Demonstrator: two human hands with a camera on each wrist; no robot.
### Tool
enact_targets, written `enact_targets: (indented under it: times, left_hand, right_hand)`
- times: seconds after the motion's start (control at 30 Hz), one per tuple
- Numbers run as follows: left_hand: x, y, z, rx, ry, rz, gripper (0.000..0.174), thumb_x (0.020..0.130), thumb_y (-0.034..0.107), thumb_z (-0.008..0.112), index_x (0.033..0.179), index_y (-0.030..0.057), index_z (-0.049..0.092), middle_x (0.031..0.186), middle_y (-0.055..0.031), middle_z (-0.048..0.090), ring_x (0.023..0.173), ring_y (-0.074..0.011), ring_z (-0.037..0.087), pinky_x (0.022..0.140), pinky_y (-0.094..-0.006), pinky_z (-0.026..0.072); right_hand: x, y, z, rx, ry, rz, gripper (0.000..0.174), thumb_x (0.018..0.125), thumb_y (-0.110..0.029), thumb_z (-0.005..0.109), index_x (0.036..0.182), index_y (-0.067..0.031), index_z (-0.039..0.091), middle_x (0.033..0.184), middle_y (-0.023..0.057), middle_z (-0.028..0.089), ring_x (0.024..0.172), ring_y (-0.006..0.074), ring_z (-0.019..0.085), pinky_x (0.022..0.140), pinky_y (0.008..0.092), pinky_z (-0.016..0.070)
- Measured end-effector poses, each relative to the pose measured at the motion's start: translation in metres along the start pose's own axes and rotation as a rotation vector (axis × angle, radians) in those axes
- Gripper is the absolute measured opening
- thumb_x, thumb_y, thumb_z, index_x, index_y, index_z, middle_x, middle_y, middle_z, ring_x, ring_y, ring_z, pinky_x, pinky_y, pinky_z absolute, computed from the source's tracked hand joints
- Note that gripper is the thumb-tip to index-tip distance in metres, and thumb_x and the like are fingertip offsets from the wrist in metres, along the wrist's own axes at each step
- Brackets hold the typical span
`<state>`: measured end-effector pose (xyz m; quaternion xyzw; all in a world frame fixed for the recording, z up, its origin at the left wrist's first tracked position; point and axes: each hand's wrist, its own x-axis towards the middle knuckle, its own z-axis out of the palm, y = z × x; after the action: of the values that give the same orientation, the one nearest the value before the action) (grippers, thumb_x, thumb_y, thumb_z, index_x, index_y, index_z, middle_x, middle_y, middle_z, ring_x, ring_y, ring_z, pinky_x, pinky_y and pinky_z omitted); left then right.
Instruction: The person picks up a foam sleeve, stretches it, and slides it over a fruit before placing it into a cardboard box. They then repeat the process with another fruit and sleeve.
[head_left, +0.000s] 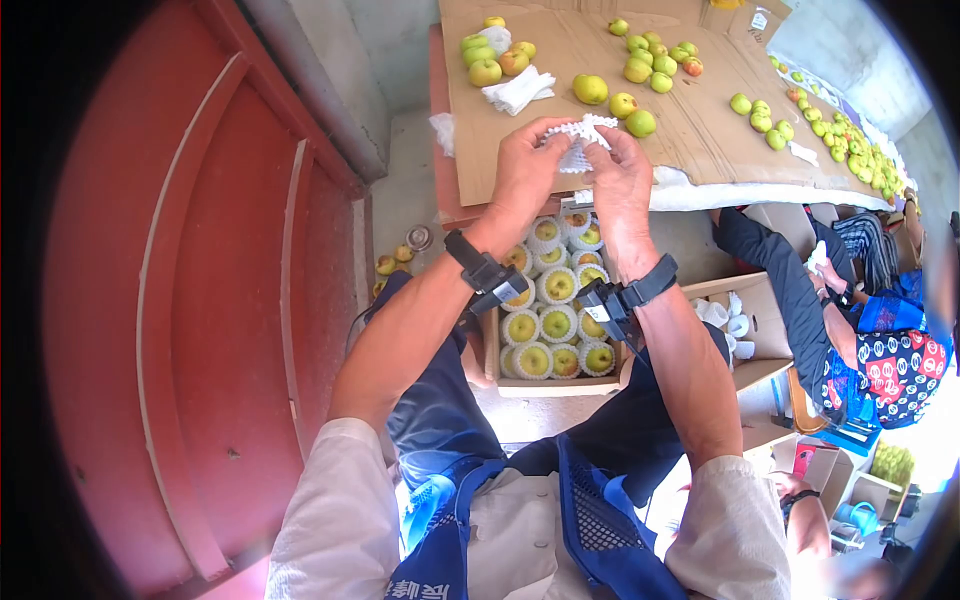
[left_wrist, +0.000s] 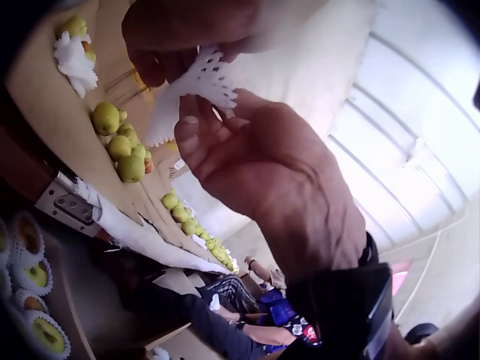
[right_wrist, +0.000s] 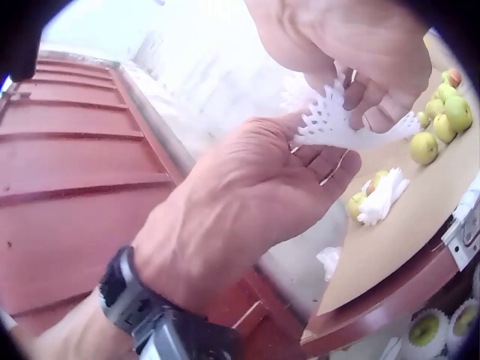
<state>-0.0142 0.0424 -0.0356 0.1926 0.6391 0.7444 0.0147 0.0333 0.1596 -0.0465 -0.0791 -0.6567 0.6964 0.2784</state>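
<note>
Cardboard-covered bench is carrying loose apples; you are pinching white foam net with left hand and right hand together, near bench edge. Below, netted apples are sitting in open box.

The netting is matt foam, the apples smooth, the sheet matt cardboard

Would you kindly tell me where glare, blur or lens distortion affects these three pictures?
Head: wide-angle distortion bows the red door, corners fall black, and glare whitens the lower right; left wrist: the left hand looks dark and soft at the top; right wrist: the pale wall is overexposed behind the foam net.
</note>
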Motion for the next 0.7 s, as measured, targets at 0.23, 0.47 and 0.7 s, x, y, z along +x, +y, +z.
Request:
enact_targets:
  times: [0.23,0.47,0.7]
  left_hand:
    - [0.003,0.005,-0.02,-0.389,-0.153,-0.299,0.029,0.105,0.024,0.057,0.118,0.0,0.066,0.109,-0.0074,0.072,0.099,-0.0163,0.068,0.09,-0.0324,0.0534]
    - [0.016,-0.007,-0.025,-0.639,-0.127,-0.449,0.031,0.106,0.025,0.055,0.123,0.0003,0.063,0.119,-0.0094,0.069,0.11,-0.0201,0.066,0.099,-0.0368,0.0516]
    - [0.011,0.002,-0.029,-0.718,-0.205,-0.436,0.031,0.104,0.023,0.058,0.125,0.0001,0.061,0.124,-0.0099,0.067,0.116,-0.0213,0.064,0.104,-0.0393,0.0489]
  right_hand:
    - [-0.004,-0.02,0.0,0.332,-0.054,0.374,0.022,0.101,-0.023,0.061,0.116,-0.0077,0.067,0.107,0.0013,0.07,0.093,0.0113,0.062,0.078,0.0314,0.0472]
    - [0.008,-0.012,-0.012,0.531,-0.138,0.563,0.023,0.1,-0.026,0.061,0.118,-0.0109,0.064,0.106,0.0025,0.07,0.093,0.0143,0.062,0.08,0.0315,0.0465]
    - [0.015,-0.004,-0.02,0.619,-0.181,0.61,0.024,0.102,-0.027,0.059,0.12,-0.0109,0.063,0.105,0.0038,0.069,0.093,0.0158,0.061,0.081,0.0337,0.0472]
